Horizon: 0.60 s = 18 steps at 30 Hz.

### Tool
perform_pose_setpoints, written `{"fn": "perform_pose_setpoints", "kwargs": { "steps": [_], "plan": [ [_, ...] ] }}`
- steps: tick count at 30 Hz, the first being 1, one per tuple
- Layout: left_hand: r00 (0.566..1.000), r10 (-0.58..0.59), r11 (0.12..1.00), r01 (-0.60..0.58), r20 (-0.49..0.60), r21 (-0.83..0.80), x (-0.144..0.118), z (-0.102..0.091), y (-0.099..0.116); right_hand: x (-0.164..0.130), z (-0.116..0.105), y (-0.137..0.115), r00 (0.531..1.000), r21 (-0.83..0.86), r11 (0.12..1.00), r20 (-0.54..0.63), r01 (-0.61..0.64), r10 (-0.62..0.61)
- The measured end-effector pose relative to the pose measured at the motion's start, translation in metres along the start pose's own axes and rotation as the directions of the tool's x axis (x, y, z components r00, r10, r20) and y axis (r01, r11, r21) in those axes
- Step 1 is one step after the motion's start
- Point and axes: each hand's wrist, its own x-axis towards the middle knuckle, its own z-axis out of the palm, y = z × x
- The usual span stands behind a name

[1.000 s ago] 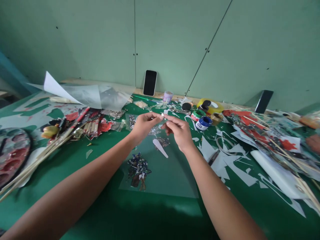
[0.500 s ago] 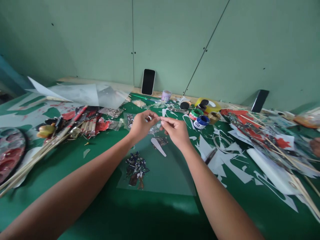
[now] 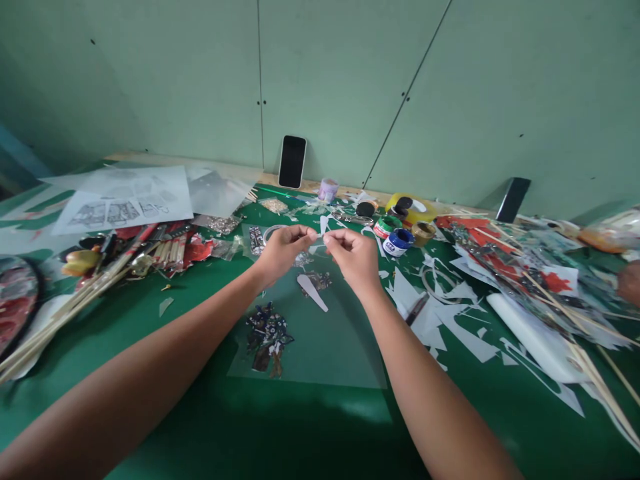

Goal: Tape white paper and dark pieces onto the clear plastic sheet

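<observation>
left hand (image 3: 283,250) and right hand (image 3: 354,257) fingertips drawing slightly apart vs a moment ago; paper sheet (image 3: 125,200) at far left now lying flat

Both forearms are bare right up to the frame's edge, no sleeves showing; the left hand (image 3: 283,250) and right hand (image 3: 354,259) wear no gloves.

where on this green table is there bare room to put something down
Bare green lies between the forearms, nearer than the clear sheet, and between the skewers and the left hand. Crowded: paint jars behind the right hand, paper scraps rightward.
</observation>
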Motion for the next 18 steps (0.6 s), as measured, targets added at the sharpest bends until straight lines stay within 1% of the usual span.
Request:
{"fn": "perform_pose_setpoints", "kwargs": {
  "steps": [4, 7, 9, 10, 11, 12, 13, 14, 15, 16, 17, 18],
  "plan": [
    [1.0, 0.019, 1.0, -0.019, 0.019, -0.006, 0.0, 0.002, -0.005, -0.002, 0.001, 0.0, 1.0, -0.03, 0.999, 0.012, 0.027, -0.027],
    [0.999, 0.036, 0.999, -0.036, -0.003, 0.027, 0.004, 0.002, -0.005, -0.002, 0.002, 0.001, 0.999, -0.044, 0.998, 0.001, 0.043, -0.043],
    [0.996, 0.086, 0.99, -0.081, -0.04, 0.113, 0.003, 0.0, -0.002, 0.0, 0.001, 0.002, 0.998, -0.056, 0.997, -0.041, 0.053, -0.055],
    [0.992, 0.123, 0.976, -0.113, -0.04, 0.187, 0.0, -0.001, 0.001, 0.002, 0.0, 0.002, 0.996, -0.064, 0.996, -0.067, 0.056, -0.06],
    [0.988, 0.157, 0.949, -0.148, -0.008, 0.277, -0.005, -0.002, 0.004, 0.004, -0.002, 0.001, 0.994, -0.076, 0.996, -0.088, 0.055, -0.062],
    [0.982, 0.182, 0.905, -0.19, 0.057, 0.381, -0.012, -0.002, 0.007, 0.007, -0.004, -0.002, 0.993, -0.093, 0.994, -0.102, 0.054, -0.064],
    [0.971, 0.182, 0.846, -0.235, 0.155, 0.479, -0.021, -0.003, 0.01, 0.008, -0.007, -0.006, 0.992, -0.115, 0.992, -0.106, 0.056, -0.068],
    [0.95, 0.16, 0.779, -0.288, 0.267, 0.558, -0.033, -0.003, 0.011, 0.009, -0.011, -0.012, 0.992, -0.139, 0.989, -0.101, 0.06, -0.074],
    [0.921, 0.146, 0.694, -0.356, 0.362, 0.626, -0.046, -0.002, 0.012, 0.008, -0.015, -0.019, 0.993, -0.163, 0.985, -0.085, 0.064, -0.079],
    [0.889, 0.136, 0.604, -0.424, 0.437, 0.675, -0.059, -0.001, 0.012, 0.004, -0.02, -0.025, 0.995, -0.183, 0.981, -0.062, 0.064, -0.076],
    [0.873, 0.125, 0.526, -0.462, 0.472, 0.714, -0.072, 0.001, 0.011, -0.001, -0.024, -0.032, 0.998, -0.194, 0.98, -0.035, 0.049, -0.057],
    [0.868, 0.117, 0.456, -0.478, 0.482, 0.751, -0.085, 0.003, 0.01, -0.008, -0.028, -0.038, 1.0, -0.197, 0.98, -0.004, 0.015, -0.016]
  ]
}}
